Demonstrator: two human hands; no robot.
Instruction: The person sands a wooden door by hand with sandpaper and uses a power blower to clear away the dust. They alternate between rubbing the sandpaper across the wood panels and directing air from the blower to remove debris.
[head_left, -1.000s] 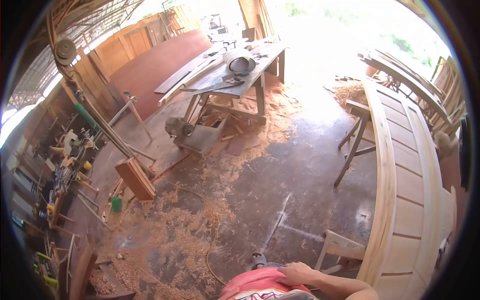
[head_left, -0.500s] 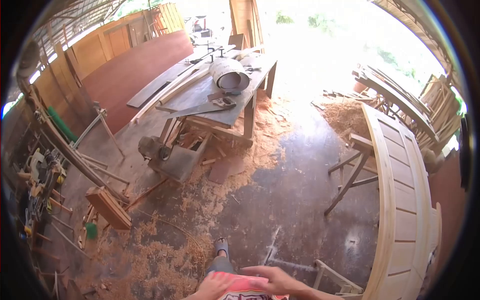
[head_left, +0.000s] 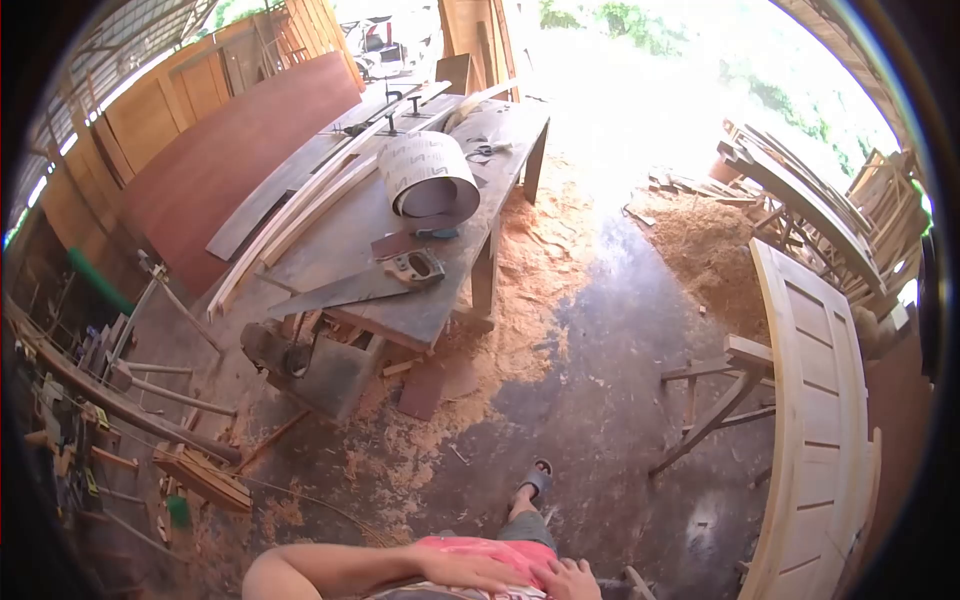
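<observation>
Woodworking workshop, roofed, one side open to daylight and greenery [head_left: 640, 25]. Handsaw [head_left: 370, 285], broad roll of printed-back sheet [head_left: 425, 165] and clamps [head_left: 391, 122] on worn tabletop [head_left: 430, 312]. Wood shavings [head_left: 530, 260] heaped and scattered over dark, smooth floor [head_left: 600, 370]. Large panelled piece of pale wood [head_left: 815, 380], door-like, beside sawhorse [head_left: 715, 415]. Long timber [head_left: 810, 215] piled near open side; big reddish board [head_left: 240, 165] and wooden panels [head_left: 155, 115] along wall. Tool clutter [head_left: 80, 430] at far edge, too small to name.
</observation>
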